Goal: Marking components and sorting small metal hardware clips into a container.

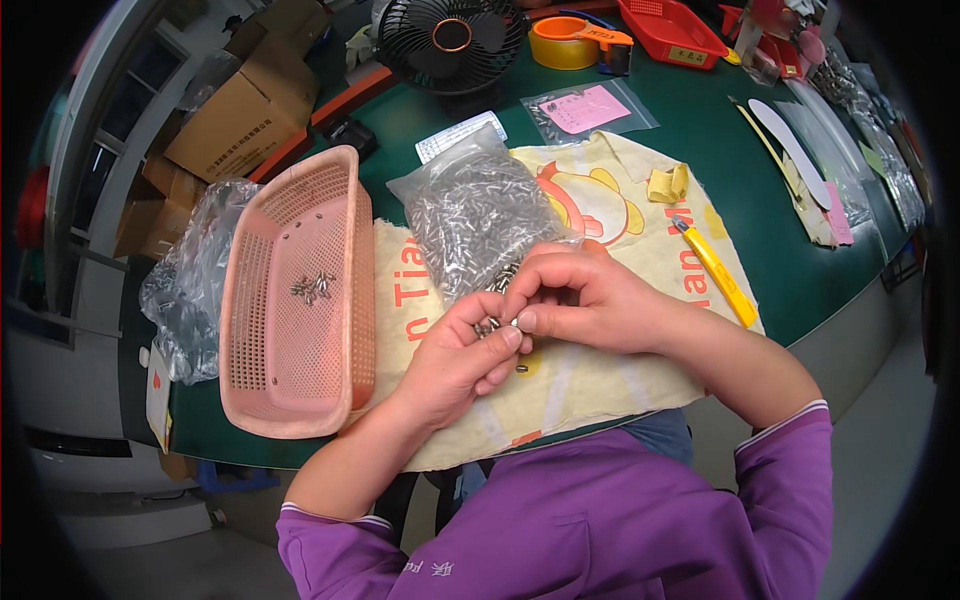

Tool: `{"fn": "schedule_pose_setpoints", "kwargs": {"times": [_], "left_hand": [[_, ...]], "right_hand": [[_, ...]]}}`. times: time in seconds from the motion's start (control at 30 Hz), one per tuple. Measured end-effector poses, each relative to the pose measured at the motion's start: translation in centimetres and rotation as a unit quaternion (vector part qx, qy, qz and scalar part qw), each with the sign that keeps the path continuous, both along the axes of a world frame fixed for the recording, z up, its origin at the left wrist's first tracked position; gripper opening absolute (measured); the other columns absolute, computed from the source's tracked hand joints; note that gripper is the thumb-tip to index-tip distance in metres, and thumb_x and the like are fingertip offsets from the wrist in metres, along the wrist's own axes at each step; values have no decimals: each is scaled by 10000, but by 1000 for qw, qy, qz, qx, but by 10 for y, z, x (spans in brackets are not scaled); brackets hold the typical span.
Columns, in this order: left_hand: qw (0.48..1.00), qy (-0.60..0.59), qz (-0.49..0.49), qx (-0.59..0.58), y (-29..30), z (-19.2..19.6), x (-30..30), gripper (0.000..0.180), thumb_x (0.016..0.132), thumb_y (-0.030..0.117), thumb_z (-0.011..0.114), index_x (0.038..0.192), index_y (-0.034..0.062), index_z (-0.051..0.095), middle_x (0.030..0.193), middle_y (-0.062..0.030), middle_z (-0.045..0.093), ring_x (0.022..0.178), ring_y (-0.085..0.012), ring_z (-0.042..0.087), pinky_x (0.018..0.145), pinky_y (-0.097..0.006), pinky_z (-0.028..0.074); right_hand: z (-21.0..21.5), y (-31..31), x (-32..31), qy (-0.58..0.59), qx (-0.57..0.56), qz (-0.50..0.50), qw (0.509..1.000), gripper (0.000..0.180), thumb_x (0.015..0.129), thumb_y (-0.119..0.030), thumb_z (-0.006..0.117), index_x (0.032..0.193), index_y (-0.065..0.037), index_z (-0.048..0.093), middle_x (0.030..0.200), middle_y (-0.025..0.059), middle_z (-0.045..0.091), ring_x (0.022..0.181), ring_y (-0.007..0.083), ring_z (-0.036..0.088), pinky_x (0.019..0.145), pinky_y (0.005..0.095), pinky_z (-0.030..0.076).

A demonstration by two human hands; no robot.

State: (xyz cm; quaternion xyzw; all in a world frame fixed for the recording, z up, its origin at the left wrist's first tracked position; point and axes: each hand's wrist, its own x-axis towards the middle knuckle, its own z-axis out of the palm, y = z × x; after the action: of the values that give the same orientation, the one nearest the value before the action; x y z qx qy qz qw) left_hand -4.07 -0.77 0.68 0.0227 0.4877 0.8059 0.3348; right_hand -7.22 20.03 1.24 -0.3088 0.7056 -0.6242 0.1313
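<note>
Above a pale yellow printed cloth [630, 380], my two hands meet fingertip to fingertip. My left hand [462, 348] is closed around several small metal cylinders [487, 326], partly hidden by its fingers. Between thumb and forefinger, my right hand [585, 298] pinches one small metal cylinder [515, 323] against the left fingertips. Just beyond the hands lies a clear plastic bag [480, 205] full of the same cylinders, some dark ones showing at its near end. A single loose cylinder [522, 369] rests on the cloth below the fingers. The pink basket [362, 290] at left holds a small pile of cylinders [316, 287].
A yellow utility knife [716, 273] and a crumpled yellow piece [668, 184] lie on the cloth's right side. Behind stand a black fan [450, 40], tape rolls [562, 45] and a red tray [672, 35]. Crumpled plastic [195, 280] and a cardboard box [245, 115] are left.
</note>
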Motion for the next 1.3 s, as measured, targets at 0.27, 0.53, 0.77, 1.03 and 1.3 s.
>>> {"fn": "schedule_pose_setpoints", "kwargs": {"times": [0.27, 0.53, 0.77, 1.03, 1.3], "left_hand": [[1000, 20, 12, 19, -1, 1, 0, 115, 943, 73, 570, 1037, 61, 506, 891, -75, 604, 539, -36, 408, 445, -173, 300], [1000, 15, 10, 3, 0, 1, -1, 124, 929, 43, 569, 1026, 63, 494, 901, -76, 597, 561, -43, 418, 463, -175, 310], [999, -6, 44, 31, -1, 3, -1, 153, 928, 27, 530, 1073, 59, 494, 942, -87, 587, 585, -53, 425, 493, -178, 331], [999, -24, 11, 20, -2, 1, -1, 171, 951, 61, 542, 1121, 50, 524, 906, -85, 599, 554, -43, 415, 458, -168, 319], [1000, -15, 23, 8, -2, 1, -1, 159, 936, 48, 560, 1094, 50, 543, 875, -85, 612, 542, -42, 428, 439, -169, 316]], "right_hand": [[8, 9, -2, 133, 157, -58, 977, 83, 801, -107, 687, 868, -71, 653, 831, 41, 581, 822, 183, 583, 705, 313, 477], [0, 9, 1, 263, 251, -41, 931, 101, 767, -139, 671, 844, -81, 643, 828, 78, 579, 844, 286, 586, 726, 388, 483], [4, 11, -3, 199, 143, -87, 966, 114, 817, -96, 663, 920, -70, 623, 850, 50, 565, 807, 209, 569, 698, 326, 471], [5, 2, 1, 68, 38, -36, 996, 93, 835, -95, 691, 922, -75, 666, 871, 8, 572, 820, 123, 553, 670, 255, 453], [1, 1, 1, 118, 11, -54, 991, 150, 793, -66, 724, 941, -88, 716, 889, 24, 599, 828, 131, 569, 675, 261, 464]]}}
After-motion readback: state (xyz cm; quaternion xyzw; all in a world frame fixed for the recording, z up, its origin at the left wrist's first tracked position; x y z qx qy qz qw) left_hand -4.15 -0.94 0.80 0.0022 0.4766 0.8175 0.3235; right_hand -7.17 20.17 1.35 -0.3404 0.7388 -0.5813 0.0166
